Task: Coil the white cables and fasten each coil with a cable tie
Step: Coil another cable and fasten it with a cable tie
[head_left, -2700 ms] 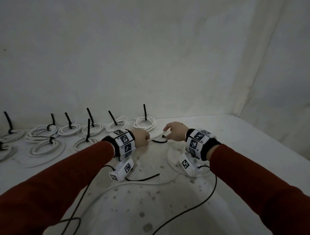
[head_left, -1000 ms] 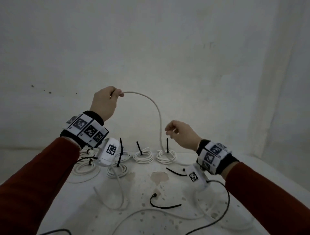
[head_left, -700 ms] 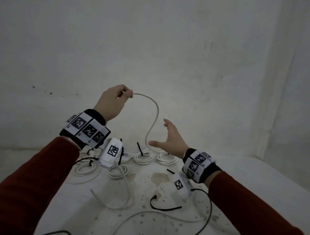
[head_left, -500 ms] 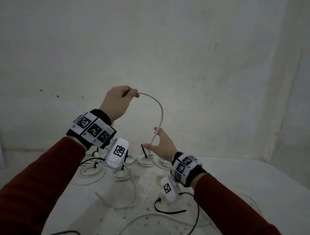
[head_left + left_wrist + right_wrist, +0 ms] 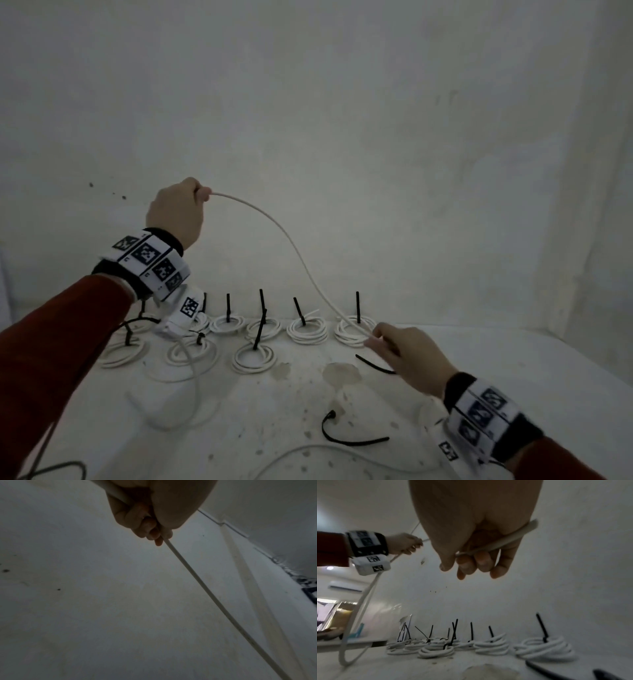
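Left hand: the left hand (image 5: 176, 212) is raised, fingers curled tight round the cable (image 5: 274, 226)
Right hand: the right hand (image 5: 407, 356) sits low by the table (image 5: 513, 359), thumb and fingers pinching the same cable further along
Cable run: long axis slopes from the upper left down to the lower right between the two grips
Slack: a free length hangs below the left hand and loops onto the table
Next loop: probably the lower right hand carries its section up to the left
Nearby: tied coils (image 5: 306, 330) in rows behind; loose black tie (image 5: 352, 438) near the right wrist
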{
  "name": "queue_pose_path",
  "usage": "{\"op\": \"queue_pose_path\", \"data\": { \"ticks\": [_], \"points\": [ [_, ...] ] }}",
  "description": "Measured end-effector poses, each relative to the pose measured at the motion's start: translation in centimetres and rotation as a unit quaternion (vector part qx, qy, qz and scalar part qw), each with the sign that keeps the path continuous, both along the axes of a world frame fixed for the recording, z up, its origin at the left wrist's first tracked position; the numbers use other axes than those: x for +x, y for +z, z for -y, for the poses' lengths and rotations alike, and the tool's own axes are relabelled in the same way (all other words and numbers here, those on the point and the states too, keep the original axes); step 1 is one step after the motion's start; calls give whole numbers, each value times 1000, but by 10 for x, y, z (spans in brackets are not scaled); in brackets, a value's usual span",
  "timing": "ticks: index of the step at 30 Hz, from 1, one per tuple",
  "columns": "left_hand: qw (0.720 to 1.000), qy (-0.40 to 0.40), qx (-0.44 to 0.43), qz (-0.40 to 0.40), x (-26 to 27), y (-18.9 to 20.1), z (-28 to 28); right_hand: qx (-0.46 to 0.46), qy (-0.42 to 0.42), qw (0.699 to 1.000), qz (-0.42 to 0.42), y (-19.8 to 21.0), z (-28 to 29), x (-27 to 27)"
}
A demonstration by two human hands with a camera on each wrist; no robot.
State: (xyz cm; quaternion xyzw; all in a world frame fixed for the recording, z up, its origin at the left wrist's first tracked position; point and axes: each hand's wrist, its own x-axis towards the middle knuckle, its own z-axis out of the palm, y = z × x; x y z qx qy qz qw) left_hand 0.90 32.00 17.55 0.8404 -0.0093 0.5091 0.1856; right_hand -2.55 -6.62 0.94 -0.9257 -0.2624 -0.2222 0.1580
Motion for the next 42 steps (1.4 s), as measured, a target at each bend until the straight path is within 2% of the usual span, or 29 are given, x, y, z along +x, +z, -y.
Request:
{"op": "queue_pose_path", "data": {
  "ticks": [2, 4, 6, 7, 8, 9, 11, 12, 13, 14, 16, 19, 21, 23, 24, 26, 29, 32, 34, 36, 37, 42],
  "points": [
    [999, 32, -6, -24, 6, -6, -6, -13, 13, 999, 50, 16, 15, -10],
    [997, 61, -12, -50, 12, -12, -7, 17, 21, 998, 65, 34, 24, -21],
    [994, 76, -21, -81, 19, -18, -4, 116, 52, 992, 22, 49, 24, -29],
    [992, 79, -23, -96, 23, -22, -2, 201, 81, 976, -33, 55, 23, -32],
    [990, 81, -20, -110, 27, -26, 0, 305, 120, 940, -99, 61, 21, -36],
    [989, 82, -10, -123, 30, -31, 2, 412, 163, 880, -169, 68, 19, -40],
    [986, 70, 25, -151, 34, -40, 7, 577, 256, 719, -291, 83, 14, -45],
    [984, 54, 46, -164, 35, -45, 10, 627, 294, 646, -322, 91, 12, -47],
    [981, 37, 64, -181, 34, -51, 14, 663, 328, 587, -330, 99, 10, -47],
    [977, 20, 85, -196, 33, -57, 17, 688, 359, 542, -323, 107, 9, -47],
    [967, -12, 135, -216, 25, -68, 27, 719, 404, 487, -288, 123, 5, -45],
    [945, -53, 212, -243, 11, -80, 41, 759, 413, 461, -201, 143, -2, -38],
    [935, -76, 291, -187, -3, -88, 52, 776, 398, 469, -138, 152, -4, -32],
    [917, -107, 358, -142, -20, -95, 62, 767, 374, 514, -82, 155, -4, -22],
    [906, -122, 383, -131, -28, -96, 65, 753, 352, 553, -49, 155, -3, -15],
    [903, -152, 389, -98, -40, -97, 67, 703, 281, 653, 32, 151, -2, -1],
    [899, -205, 384, -43, -55, -94, 69, 570, 161, 796, 128, 141, -2, 11],
    [895, -254, 365, -37, -61, -89, 66, 357, 77, 920, 139, 130, -1, 14],
    [896, -275, 347, -28, -62, -86, 62, 154, 51, 981, 104, 125, 1, 10],
    [902, -276, 332, -19, -63, -79, 58, 2, 48, 997, 65, 123, 0, 2],
    [906, -270, 324, -15, -63, -76, 56, -33, 54, 997, 45, 122, -1, -2],
    [930, -243, 276, -7, -58, -66, 53, -86, 84, 990, -69, 120, -15, -25]
  ]
}}
